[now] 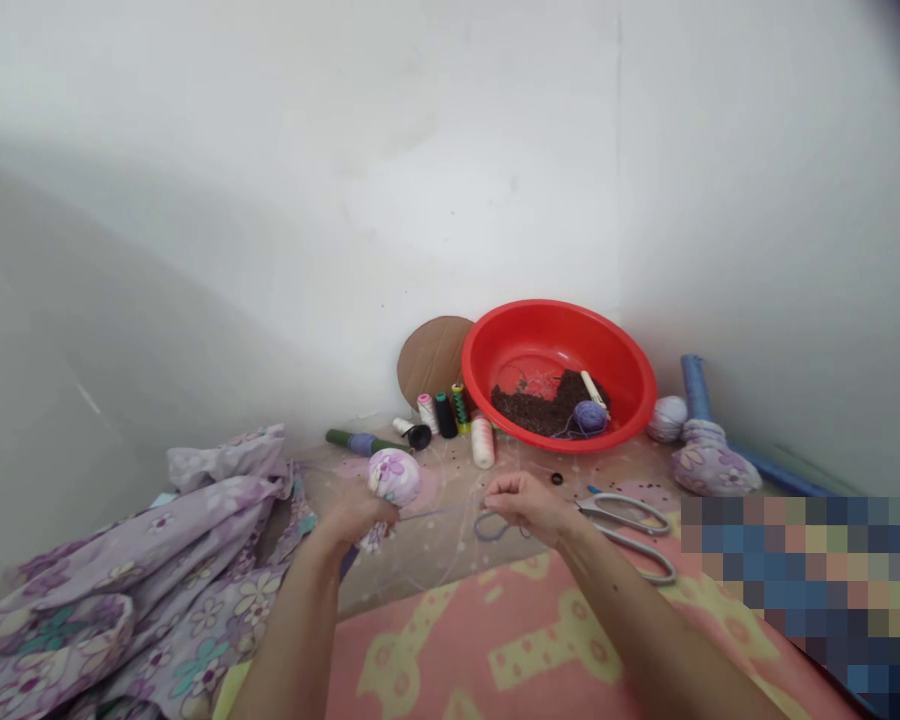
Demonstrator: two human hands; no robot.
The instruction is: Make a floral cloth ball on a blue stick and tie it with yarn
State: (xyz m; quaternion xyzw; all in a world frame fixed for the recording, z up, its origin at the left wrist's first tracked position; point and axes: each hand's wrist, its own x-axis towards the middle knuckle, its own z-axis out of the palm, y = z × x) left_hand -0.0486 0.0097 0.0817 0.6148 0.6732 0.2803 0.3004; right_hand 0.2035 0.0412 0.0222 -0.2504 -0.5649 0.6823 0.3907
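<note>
Head view. Left hand (356, 515) is curled closed around the gathered neck of a lilac floral cloth ball (394, 478); the round end stands above the fingers, and a short tail of cloth shows below them. Right hand (521, 503) is near it, fingertips pressed together, seemingly pinching a thin thread (450, 512) that runs toward the ball. A blue-grey thread loop (491, 527) hangs under that hand. Cannot tell whether any thread is wound around the neck.

State of the work, as things lie: the ball is formed and held shut, with no tie visible. By the wall lie a pale ball (667, 418) and a larger floral bundle (709, 465). A heap of floral fabric (142, 570) lies at left. Steel scissors (626, 530) lie unheld beside the right hand, at the edge of a pink mat (540, 640). Thread spools (446, 415) stand before a red plastic basin (555, 325) holding dark crumbly material (529, 410) and a purple yarn ball (589, 417).
</note>
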